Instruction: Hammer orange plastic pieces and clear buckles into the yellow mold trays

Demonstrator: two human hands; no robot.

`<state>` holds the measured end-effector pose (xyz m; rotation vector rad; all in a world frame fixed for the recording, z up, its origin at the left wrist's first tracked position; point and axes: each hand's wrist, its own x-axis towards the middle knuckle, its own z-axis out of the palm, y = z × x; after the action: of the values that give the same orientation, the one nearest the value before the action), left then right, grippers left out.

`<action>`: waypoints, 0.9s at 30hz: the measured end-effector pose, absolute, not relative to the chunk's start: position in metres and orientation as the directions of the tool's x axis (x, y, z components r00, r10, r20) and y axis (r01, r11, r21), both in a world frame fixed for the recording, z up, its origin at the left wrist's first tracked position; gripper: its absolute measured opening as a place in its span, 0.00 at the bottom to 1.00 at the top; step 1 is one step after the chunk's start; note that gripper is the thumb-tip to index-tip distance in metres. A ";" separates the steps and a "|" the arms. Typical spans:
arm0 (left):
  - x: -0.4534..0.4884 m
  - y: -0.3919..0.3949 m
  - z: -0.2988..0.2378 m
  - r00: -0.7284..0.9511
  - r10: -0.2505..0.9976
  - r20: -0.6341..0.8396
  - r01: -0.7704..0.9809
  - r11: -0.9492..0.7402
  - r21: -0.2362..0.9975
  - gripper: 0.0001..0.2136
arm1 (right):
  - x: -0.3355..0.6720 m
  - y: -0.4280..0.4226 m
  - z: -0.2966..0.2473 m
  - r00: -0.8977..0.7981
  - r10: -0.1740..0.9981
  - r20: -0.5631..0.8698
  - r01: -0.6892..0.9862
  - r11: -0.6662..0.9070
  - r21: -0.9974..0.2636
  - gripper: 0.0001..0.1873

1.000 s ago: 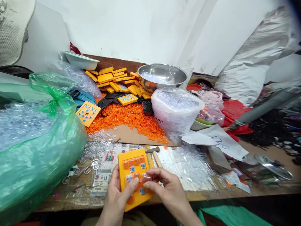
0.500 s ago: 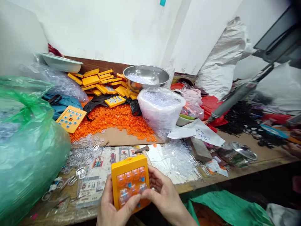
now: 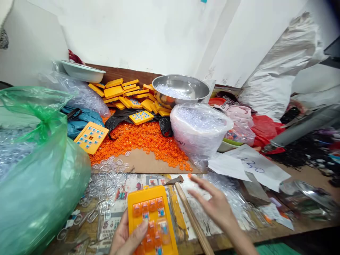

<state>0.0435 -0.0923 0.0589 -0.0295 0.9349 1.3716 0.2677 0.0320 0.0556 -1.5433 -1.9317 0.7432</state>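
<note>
Yellow puzzle board lay low at the tabletop front edge, held in the left hand, thumb pressed on its orange tiles. Right hand hovered beside it, fingers spread, grip empty, over clear plastic pieces, hammer between.

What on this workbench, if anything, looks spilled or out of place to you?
The orange rings lie in a loose heap spread over the cardboard sheet, and clear clips are scattered beside them. The steel bowl sits tilted on the yellow plates.
</note>
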 end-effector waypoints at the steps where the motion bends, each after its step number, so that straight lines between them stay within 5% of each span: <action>1: 0.042 -0.092 0.057 -0.072 0.805 -0.589 -0.847 0.263 0.463 0.47 | 0.283 0.045 0.054 -0.154 0.979 0.137 0.750 0.206 -0.629 0.21; 7: 0.038 -0.088 0.054 -0.004 0.755 -0.656 -0.887 0.301 0.351 0.43 | 0.322 0.083 0.031 -0.318 0.920 0.229 0.916 0.360 -0.176 0.22; 12: 0.042 -0.075 0.056 0.065 0.750 -0.658 -0.887 0.345 0.306 0.38 | 0.330 0.094 0.021 -0.405 0.871 0.278 0.905 0.426 -0.015 0.19; 15: 0.045 -0.061 0.056 0.105 0.732 -0.674 -0.890 0.371 0.265 0.37 | 0.339 0.098 0.022 -0.416 0.850 0.324 0.896 0.444 -0.015 0.13; 22: 0.051 -0.030 0.058 0.113 0.725 -0.679 -0.884 0.385 0.264 0.34 | 0.335 0.097 0.028 -0.271 0.837 0.475 0.918 0.373 -0.135 0.32; 27: 0.053 -0.018 0.055 0.079 0.704 -0.706 -0.881 0.381 0.280 0.34 | 0.307 0.079 0.041 -0.081 0.822 0.563 0.889 0.315 -0.332 0.21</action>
<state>0.0533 -0.0179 0.0545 -0.2430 0.8895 1.2029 0.3074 0.0787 0.0412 -1.5145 -1.9044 -0.1262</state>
